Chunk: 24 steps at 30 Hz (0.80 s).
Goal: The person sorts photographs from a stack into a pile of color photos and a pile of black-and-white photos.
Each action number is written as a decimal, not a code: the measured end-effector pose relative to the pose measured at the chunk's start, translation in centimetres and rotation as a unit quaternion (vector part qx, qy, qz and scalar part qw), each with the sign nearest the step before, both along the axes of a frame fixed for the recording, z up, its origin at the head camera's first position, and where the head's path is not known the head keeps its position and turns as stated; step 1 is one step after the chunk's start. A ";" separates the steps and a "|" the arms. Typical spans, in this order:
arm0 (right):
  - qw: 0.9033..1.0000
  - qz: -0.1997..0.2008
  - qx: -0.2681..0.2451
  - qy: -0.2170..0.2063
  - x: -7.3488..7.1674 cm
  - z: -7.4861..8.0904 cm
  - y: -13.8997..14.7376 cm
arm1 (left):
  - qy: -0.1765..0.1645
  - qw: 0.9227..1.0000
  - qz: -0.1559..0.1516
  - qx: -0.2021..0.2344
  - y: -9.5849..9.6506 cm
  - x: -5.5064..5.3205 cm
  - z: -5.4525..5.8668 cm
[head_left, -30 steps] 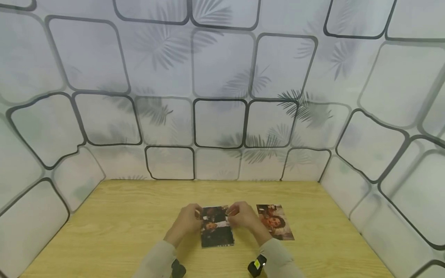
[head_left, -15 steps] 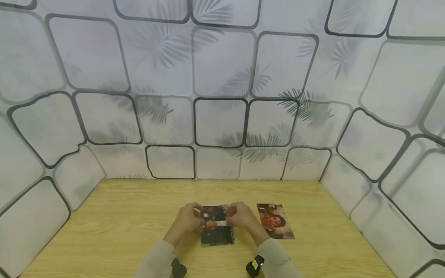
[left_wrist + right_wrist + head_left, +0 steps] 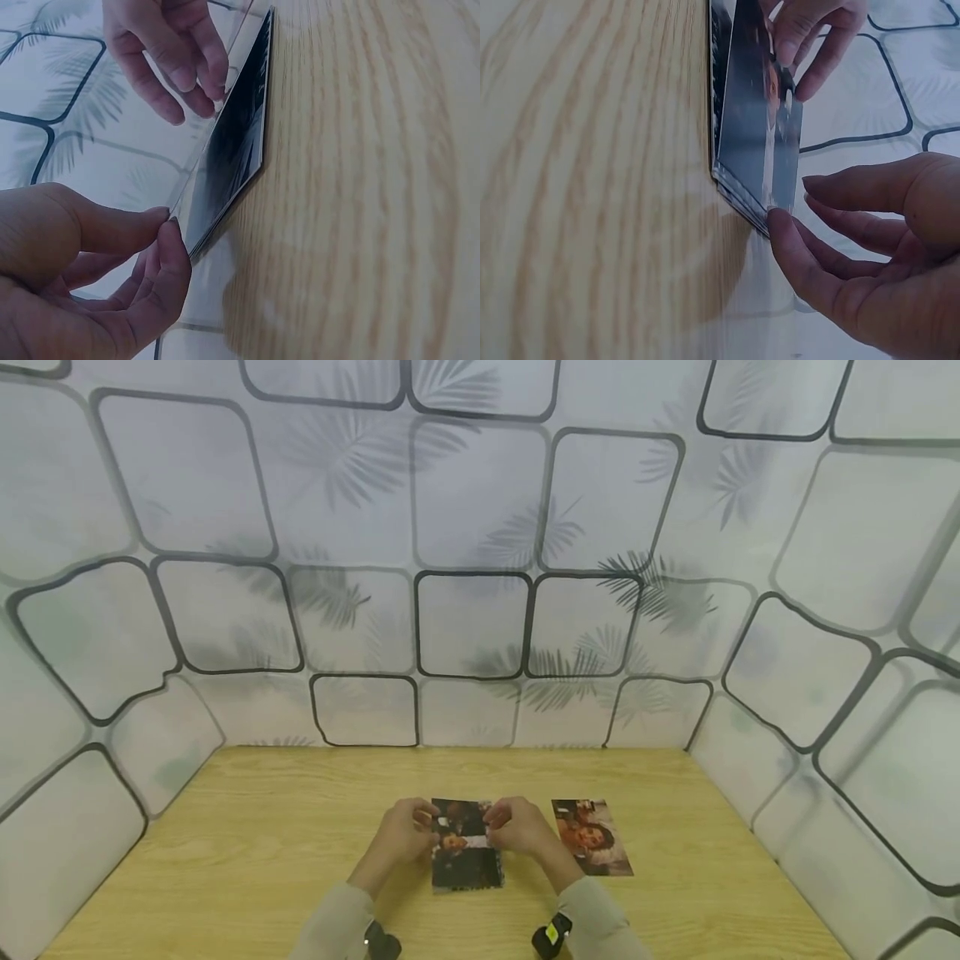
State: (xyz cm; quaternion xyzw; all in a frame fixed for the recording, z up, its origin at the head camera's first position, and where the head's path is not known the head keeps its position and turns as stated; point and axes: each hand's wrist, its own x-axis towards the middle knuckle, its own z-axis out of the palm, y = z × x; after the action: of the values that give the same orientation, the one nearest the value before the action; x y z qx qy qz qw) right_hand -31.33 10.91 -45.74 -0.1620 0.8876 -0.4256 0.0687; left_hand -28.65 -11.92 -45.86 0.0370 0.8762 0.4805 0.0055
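Observation:
A stack of photo prints (image 3: 467, 870) lies in front of me on the wooden table, its top print showing a person in dark and white clothing. My left hand (image 3: 407, 833) is at the stack's left edge; in the left wrist view its thumb and index finger (image 3: 174, 244) pinch the print's edge. Tilted up from the others, the top print (image 3: 754, 112) shows in the right wrist view, with layered edges under it. My right hand (image 3: 519, 828) is at the right edge. Its index fingertip touches the prints' corner while the thumb (image 3: 855, 187) stands apart from it.
Another photo print (image 3: 592, 839), with a portrait, lies flat to the right of my right hand. Behind and at both sides of the wooden table (image 3: 315, 793) hang patterned white panels (image 3: 480, 627). Each wrist wears a small black device (image 3: 551, 937).
The top print's upper left corner has risen past the stack's back edge. My right fingers have moved slightly inward over the stack's upper right; my left hand has stayed nearly in place.

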 end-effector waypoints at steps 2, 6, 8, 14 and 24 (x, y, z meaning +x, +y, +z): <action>1.000 0.000 0.000 -0.004 0.1 0.1 0.0 | 0.000 1.000 0.000 0.007 0.0 0.0 0.0; 1.000 -0.002 0.004 -0.017 0.2 0.1 0.0 | 0.012 1.000 -0.002 0.012 -0.2 0.1 0.1; 1.000 -0.002 0.008 -0.017 0.1 0.1 0.0 | 0.015 1.000 -0.003 0.015 -0.2 0.1 0.1; 1.000 -0.002 0.021 -0.011 -0.2 0.1 0.0 | 0.029 0.999 0.007 0.023 -0.2 0.1 0.2; 1.000 -0.001 0.006 -0.002 -0.1 0.7 0.1 | 0.022 0.999 0.019 0.043 -0.3 0.0 0.3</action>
State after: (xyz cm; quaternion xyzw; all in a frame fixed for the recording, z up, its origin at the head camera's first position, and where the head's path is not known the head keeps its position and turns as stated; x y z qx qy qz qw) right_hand -31.43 10.97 -45.09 -0.1598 0.8903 -0.4204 0.0709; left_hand -28.62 -12.23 -45.55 0.0311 0.8551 0.5170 -0.0248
